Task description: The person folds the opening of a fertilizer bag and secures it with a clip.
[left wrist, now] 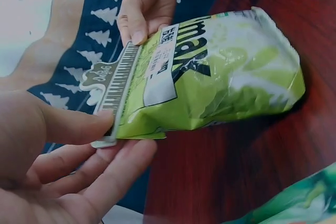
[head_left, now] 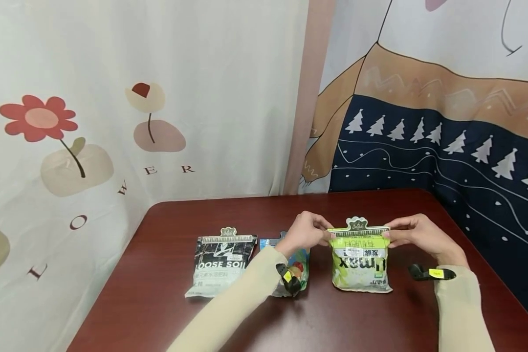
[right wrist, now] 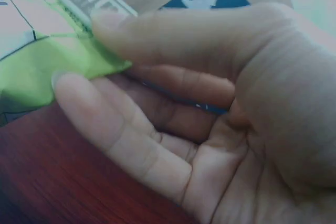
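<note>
A lime-green and white fertilizer bag (head_left: pixel 360 274) stands on the table, its large dark letters upside down in the head view. A long sealing clip (head_left: pixel 358 229) with a crown-shaped dark label runs across its top edge. My left hand (head_left: pixel 305 230) pinches the clip's left end between thumb and fingers. At the opposite end, my right hand (head_left: pixel 422 237) pinches the clip and bag corner. In the left wrist view, the left thumb lies over the clip (left wrist: pixel 118 80), with fingers beneath. The right wrist view shows the thumb at the clip's end and fingers (right wrist: pixel 89 111) under the green corner (right wrist: pixel 52 72).
Left of the green bag is a blue, colourful bag (head_left: pixel 303 274) with a dark clip, partly hidden by the left forearm. Farther left lies a black-and-white LOOSE SOIL bag (head_left: pixel 222 264) with a similar clip. Printed curtains hang behind the reddish-brown table (head_left: pixel 158 274).
</note>
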A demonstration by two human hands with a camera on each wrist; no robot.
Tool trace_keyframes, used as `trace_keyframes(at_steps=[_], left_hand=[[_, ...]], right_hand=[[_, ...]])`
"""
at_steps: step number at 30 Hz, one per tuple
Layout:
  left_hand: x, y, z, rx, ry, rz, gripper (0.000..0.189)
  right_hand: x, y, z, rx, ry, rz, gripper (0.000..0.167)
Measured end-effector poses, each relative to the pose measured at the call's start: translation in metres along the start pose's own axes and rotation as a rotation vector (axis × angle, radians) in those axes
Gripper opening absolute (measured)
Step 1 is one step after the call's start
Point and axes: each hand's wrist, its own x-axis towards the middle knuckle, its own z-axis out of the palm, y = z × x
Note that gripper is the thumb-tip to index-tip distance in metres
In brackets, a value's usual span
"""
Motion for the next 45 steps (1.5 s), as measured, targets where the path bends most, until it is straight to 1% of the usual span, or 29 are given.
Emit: trace_keyframes(at_steps=[3, 6, 9, 14, 19, 22, 26, 29, 32, 35, 37, 39, 41, 43, 45], left_hand=[[0.008, -0.001, 0.001, 0.034, -0.029, -0.045, 0.008], [0.014, -0.004, 0.002, 0.101, -0.049, -0.084, 0.009], [0.021, -0.007, 0.001, 0.179, -0.064, -0.105, 0.010], [0.033, -0.010, -0.002, 0.297, -0.105, -0.109, 0.012], [0.046, -0.015, 0.000, 0.433, -0.163, -0.145, 0.011], [0.052, -0.018, 0.002, 0.476, -0.189, -0.170, 0.014], [0.058, -0.021, 0.003, 0.494, -0.210, -0.205, 0.018], [0.058, -0.021, 0.002, 0.524, -0.210, -0.201, 0.016], [0.054, -0.018, -0.001, 0.565, -0.180, -0.161, 0.014], [0.049, -0.012, -0.006, 0.609, -0.098, -0.080, 0.018], [0.045, -0.008, -0.012, 0.617, -0.038, -0.039, 0.026], [0.040, -0.005, -0.021, 0.620, 0.032, -0.008, 0.036], [0.035, -0.002, -0.032, 0.617, 0.085, 0.005, 0.046], [0.029, -0.002, -0.047, 0.622, 0.133, 0.030, 0.054], [0.020, -0.003, -0.062, 0.627, 0.176, 0.057, 0.062]], right_hand=[[0.007, 0.003, -0.002, -0.011, -0.031, 0.048, 0.047], [0.015, 0.009, 0.000, -0.019, -0.058, 0.089, 0.049], [0.024, 0.015, 0.002, -0.025, -0.072, 0.120, 0.049], [0.039, 0.023, 0.010, -0.015, -0.050, 0.158, 0.051], [0.048, 0.028, 0.016, -0.028, -0.017, 0.202, 0.054], [0.050, 0.030, 0.019, -0.045, -0.005, 0.224, 0.055], [0.051, 0.032, 0.022, -0.077, -0.004, 0.234, 0.055], [0.051, 0.031, 0.024, -0.141, -0.016, 0.229, 0.052], [0.050, 0.026, 0.022, -0.227, -0.031, 0.209, 0.052], [0.049, 0.017, 0.017, -0.291, -0.028, 0.155, 0.055], [0.049, 0.010, 0.014, -0.325, -0.017, 0.101, 0.060], [0.047, 0.003, 0.012, -0.376, 0.011, 0.050, 0.065], [0.045, -0.005, 0.009, -0.433, 0.049, 0.013, 0.071], [0.042, -0.011, 0.007, -0.479, 0.088, -0.007, 0.076], [0.039, -0.016, 0.005, -0.501, 0.124, -0.022, 0.080]])
